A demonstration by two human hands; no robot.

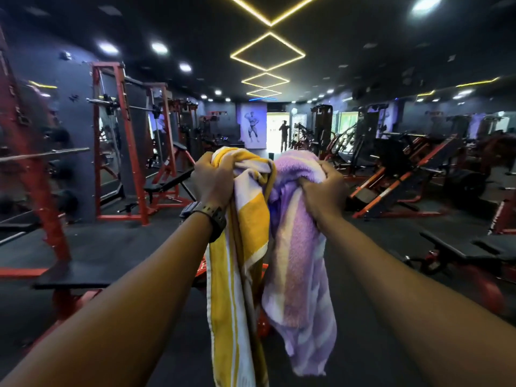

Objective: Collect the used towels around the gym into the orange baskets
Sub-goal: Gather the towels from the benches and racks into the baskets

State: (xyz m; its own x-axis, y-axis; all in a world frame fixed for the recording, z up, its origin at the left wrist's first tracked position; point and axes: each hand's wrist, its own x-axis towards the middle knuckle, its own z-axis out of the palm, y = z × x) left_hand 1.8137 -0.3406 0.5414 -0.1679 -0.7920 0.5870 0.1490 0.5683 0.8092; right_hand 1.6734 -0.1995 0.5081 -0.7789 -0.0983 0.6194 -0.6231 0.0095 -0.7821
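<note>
Standing in the aisle, the person has both arms stretched out ahead at chest height, and everything of interest hangs between them. To the left of the yellow towel (245,247) stands a red squat rack (122,141), and closer to it is the left hand (213,181), a dark watch (215,219) on its wrist; that grip is clenched around the bunched top of the yellow-and-white striped cloth, whose length falls straight down past the bottom of the view. Touching the yellow towel on its right is the purple towel (301,261), gathered at its top in the right hand (321,188), a grip likewise closed tight on a fistful of fabric, with the rest drooping in soft folds. Both pieces look light, limp and a little bulky, so they should carry easily but will trail and swing; holding them by a crumpled handful near the top, as here, seems the sensible place, and scooping up the loose tails would keep them off the dark floor (377,275). Farther right of the yellow towel sit angled weight machines (405,174). No orange basket shows from here, though something red partly hidden behind the hanging cloth is hard to make out.
</note>
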